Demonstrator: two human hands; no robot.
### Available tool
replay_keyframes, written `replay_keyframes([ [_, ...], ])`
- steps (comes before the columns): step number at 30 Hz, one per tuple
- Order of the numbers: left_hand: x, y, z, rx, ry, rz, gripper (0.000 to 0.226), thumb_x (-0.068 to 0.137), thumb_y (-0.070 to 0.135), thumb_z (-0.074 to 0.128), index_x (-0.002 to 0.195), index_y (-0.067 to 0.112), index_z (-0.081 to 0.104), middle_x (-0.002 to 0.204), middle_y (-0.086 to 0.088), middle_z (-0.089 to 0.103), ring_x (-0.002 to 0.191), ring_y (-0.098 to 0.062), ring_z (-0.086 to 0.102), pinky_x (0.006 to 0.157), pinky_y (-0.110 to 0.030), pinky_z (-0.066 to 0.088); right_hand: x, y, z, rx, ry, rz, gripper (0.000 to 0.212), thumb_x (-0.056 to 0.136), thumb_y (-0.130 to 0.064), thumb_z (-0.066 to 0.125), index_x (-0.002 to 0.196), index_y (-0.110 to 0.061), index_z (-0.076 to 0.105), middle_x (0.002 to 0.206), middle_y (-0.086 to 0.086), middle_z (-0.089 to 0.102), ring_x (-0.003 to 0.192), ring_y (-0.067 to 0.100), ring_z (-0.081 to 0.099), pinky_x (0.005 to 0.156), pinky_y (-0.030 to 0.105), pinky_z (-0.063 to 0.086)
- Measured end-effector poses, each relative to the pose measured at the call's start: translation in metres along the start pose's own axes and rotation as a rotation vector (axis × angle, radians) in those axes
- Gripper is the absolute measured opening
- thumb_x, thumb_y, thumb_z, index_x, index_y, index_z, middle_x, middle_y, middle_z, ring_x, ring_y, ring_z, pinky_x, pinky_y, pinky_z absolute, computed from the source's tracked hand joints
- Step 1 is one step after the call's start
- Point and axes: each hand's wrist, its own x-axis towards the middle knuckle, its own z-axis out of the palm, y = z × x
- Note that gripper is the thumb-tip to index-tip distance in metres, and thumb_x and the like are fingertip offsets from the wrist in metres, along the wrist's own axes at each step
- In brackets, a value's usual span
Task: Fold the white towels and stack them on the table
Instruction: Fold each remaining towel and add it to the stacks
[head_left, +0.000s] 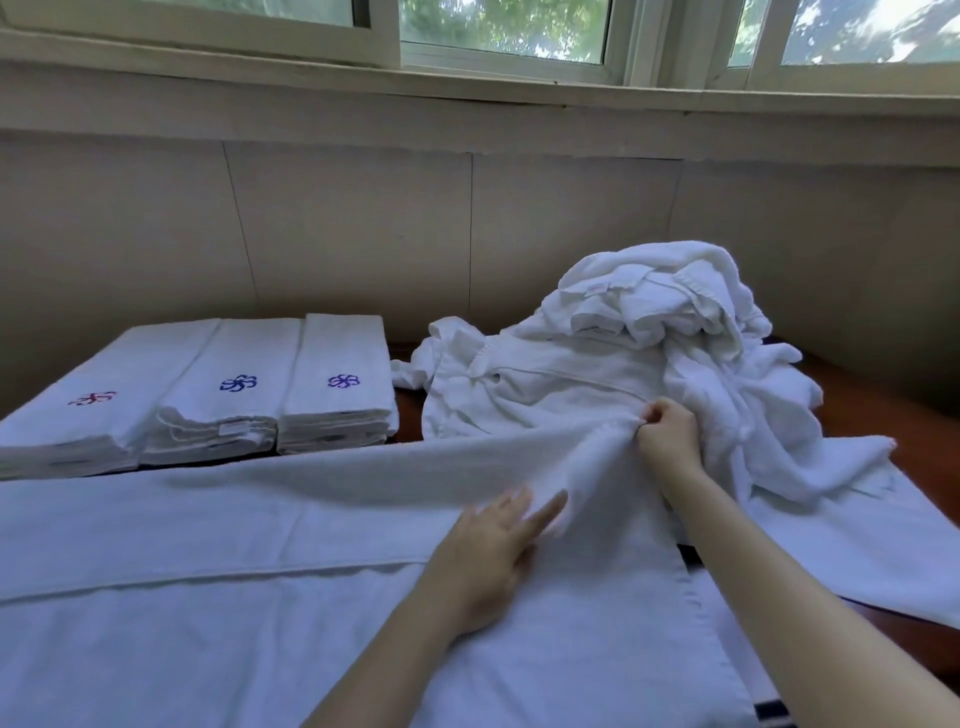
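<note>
Under the flat, open left hand, hold the big towel still, and with the right hand pinching its bunched edge, pull it smooth and straight.

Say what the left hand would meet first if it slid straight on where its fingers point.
Likely the left hand meets the gathered ridge of the spread towel, pinched by the right hand; depth unclear.

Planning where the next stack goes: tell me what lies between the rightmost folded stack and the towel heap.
Head view: only a narrow strip of bare dark table separates stack and heap.
</note>
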Motion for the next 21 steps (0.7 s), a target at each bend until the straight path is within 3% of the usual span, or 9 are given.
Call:
replay_keyframes([
  [2,-0.003,-0.003,0.002,0.098,-0.258,-0.076,0.051,0.101,0.047,0.027,0.149,0.044,0.011,0.161,0.003,0.004,0.148,-0.015,0.004,0.118,-0.039,0.003,0.004,0.007,-0.001,-0.257,-0.066,0.011,0.026,0.082,0.004,0.052,0.063,-0.012,0.043,0.064,0.007,0.047,0.065,0.021,0.046,0.050,0.025,0.031],
  [4,-0.004,-0.005,0.003,0.111,-0.326,-0.097,0.054,0.098,0.057,0.024,0.148,0.048,0.007,0.161,0.005,-0.004,0.148,-0.013,-0.004,0.118,-0.039,-0.005,0.010,0.004,-0.001,-0.374,-0.124,0.046,0.030,0.086,-0.001,0.051,0.060,-0.012,0.041,0.062,0.006,0.045,0.066,0.022,0.047,0.053,0.026,0.032],
  [6,-0.005,-0.003,0.004,0.120,-0.335,-0.082,0.056,0.097,0.060,0.023,0.148,0.048,0.004,0.161,0.004,-0.005,0.148,-0.014,-0.006,0.118,-0.040,-0.006,0.017,-0.002,-0.001,-0.305,-0.185,0.173,0.026,0.089,-0.004,0.050,0.064,-0.009,0.046,0.068,0.008,0.046,0.071,0.022,0.046,0.065,0.027,0.036],
  [8,-0.008,0.000,0.004,0.136,-0.350,-0.087,0.057,0.096,0.061,0.022,0.148,0.048,0.003,0.161,0.003,-0.006,0.148,-0.014,-0.006,0.118,-0.041,-0.006,0.016,-0.007,-0.001,-0.112,-0.241,0.357,0.010,0.093,-0.010,0.051,0.084,-0.005,0.054,0.085,0.013,0.051,0.079,0.024,0.048,0.073,0.030,0.038],
  [10,-0.008,0.002,0.004,0.147,-0.349,-0.102,0.057,0.097,0.061,0.021,0.149,0.047,0.002,0.161,0.003,-0.006,0.148,-0.014,-0.007,0.117,-0.042,-0.006,0.010,-0.009,-0.003,0.067,-0.306,0.496,0.021,0.096,-0.022,0.050,0.090,-0.003,0.058,0.087,0.014,0.055,0.079,0.027,0.051,0.077,0.036,0.044],
  [13,-0.006,0.004,0.002,0.144,-0.313,-0.139,0.057,0.098,0.058,0.019,0.150,0.043,0.000,0.161,0.003,-0.006,0.148,-0.014,-0.005,0.117,-0.043,-0.005,-0.003,-0.007,-0.004,0.018,-0.430,0.383,0.019,0.090,-0.021,0.058,0.101,-0.006,0.056,0.094,0.013,0.056,0.086,0.026,0.055,0.073,0.035,0.049],
  [16,-0.009,-0.004,-0.007,0.148,-0.270,-0.243,0.057,0.098,0.057,0.019,0.151,0.040,0.006,0.161,0.003,-0.004,0.148,-0.013,-0.001,0.117,-0.044,-0.003,-0.013,0.001,0.000,-0.117,-0.280,0.163,0.011,0.081,-0.003,0.059,0.092,-0.003,0.054,0.087,0.014,0.052,0.075,0.020,0.050,0.061,0.026,0.039],
  [19,-0.018,-0.033,-0.028,0.159,-0.190,-0.466,0.056,0.098,0.058,0.016,0.150,0.039,0.014,0.161,0.004,0.002,0.148,-0.013,0.003,0.117,-0.046,-0.001,-0.011,0.003,0.002,0.002,-0.060,0.164,0.020,0.084,-0.011,0.062,0.098,0.003,0.061,0.090,0.016,0.059,0.091,0.030,0.060,0.075,0.028,0.042],
  [21,-0.033,-0.062,-0.044,0.199,-0.143,-0.642,0.058,0.096,0.061,0.014,0.150,0.038,0.017,0.161,0.002,0.004,0.148,-0.016,0.003,0.116,-0.050,0.000,-0.016,0.001,0.008,-0.178,-0.017,0.145,0.027,0.086,-0.008,0.059,0.110,0.002,0.054,0.107,0.021,0.059,0.106,0.036,0.056,0.086,0.034,0.046],
])
